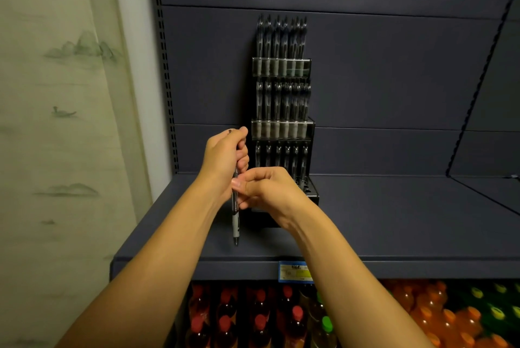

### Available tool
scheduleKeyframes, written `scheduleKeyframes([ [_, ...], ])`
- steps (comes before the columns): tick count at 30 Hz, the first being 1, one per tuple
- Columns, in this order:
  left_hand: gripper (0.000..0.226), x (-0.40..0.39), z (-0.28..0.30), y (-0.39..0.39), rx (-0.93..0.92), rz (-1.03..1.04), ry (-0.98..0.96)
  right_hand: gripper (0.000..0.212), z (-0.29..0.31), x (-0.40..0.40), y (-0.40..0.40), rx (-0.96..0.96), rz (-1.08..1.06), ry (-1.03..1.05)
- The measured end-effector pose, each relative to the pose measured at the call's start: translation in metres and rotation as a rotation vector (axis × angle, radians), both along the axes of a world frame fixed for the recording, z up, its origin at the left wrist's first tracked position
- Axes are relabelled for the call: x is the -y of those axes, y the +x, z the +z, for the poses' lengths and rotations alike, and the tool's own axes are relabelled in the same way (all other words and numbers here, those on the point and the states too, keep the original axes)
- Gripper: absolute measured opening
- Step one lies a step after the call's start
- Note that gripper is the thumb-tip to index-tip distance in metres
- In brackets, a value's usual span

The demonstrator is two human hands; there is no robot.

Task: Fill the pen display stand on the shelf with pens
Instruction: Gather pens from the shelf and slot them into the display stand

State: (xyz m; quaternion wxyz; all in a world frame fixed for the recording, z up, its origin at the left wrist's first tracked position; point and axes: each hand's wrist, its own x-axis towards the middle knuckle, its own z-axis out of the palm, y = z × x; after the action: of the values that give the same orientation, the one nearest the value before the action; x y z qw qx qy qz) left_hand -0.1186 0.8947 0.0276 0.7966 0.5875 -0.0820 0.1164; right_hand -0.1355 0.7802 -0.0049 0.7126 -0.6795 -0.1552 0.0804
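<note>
A black tiered pen display stand [311, 133] stands on the dark shelf [394, 223] against the back panel. Its top and middle tiers hold rows of upright pens; the lowest tier has several pens and some empty holes at the front right. My left hand [222, 161] is closed around a clear pen [235, 215] that hangs tip down in front of the stand's left side. My right hand [270, 192] pinches the same pen's middle between thumb and fingers and covers part of the stand's base.
The shelf's front edge carries a blue and yellow price label [294, 271]. Below it are drink bottles [261, 316] with red, green and orange caps. A pale curtain [56, 122] hangs at the left beside a slotted upright [166, 66]. A slanted divider [484, 80] is at the right.
</note>
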Motion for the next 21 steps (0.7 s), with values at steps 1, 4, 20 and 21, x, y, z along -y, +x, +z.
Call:
scheduleKeyframes([
  [1, 0.039, 0.001, -0.001, 0.0, 0.003, 0.004, 0.006, 0.006, -0.001, 0.001, 0.0, -0.008, 0.004, -0.001],
  [4, 0.037, 0.002, -0.003, 0.001, -0.004, 0.021, -0.007, 0.011, -0.001, 0.002, -0.001, -0.002, 0.014, -0.011],
  [20, 0.036, -0.016, -0.001, 0.019, 0.059, 0.229, 0.112, 0.024, 0.007, 0.017, -0.001, 0.104, -0.095, -0.119],
  [21, 0.036, -0.021, -0.002, 0.022, 0.054, 0.241, 0.134, 0.019, 0.011, 0.021, 0.0, 0.121, -0.129, -0.083],
])
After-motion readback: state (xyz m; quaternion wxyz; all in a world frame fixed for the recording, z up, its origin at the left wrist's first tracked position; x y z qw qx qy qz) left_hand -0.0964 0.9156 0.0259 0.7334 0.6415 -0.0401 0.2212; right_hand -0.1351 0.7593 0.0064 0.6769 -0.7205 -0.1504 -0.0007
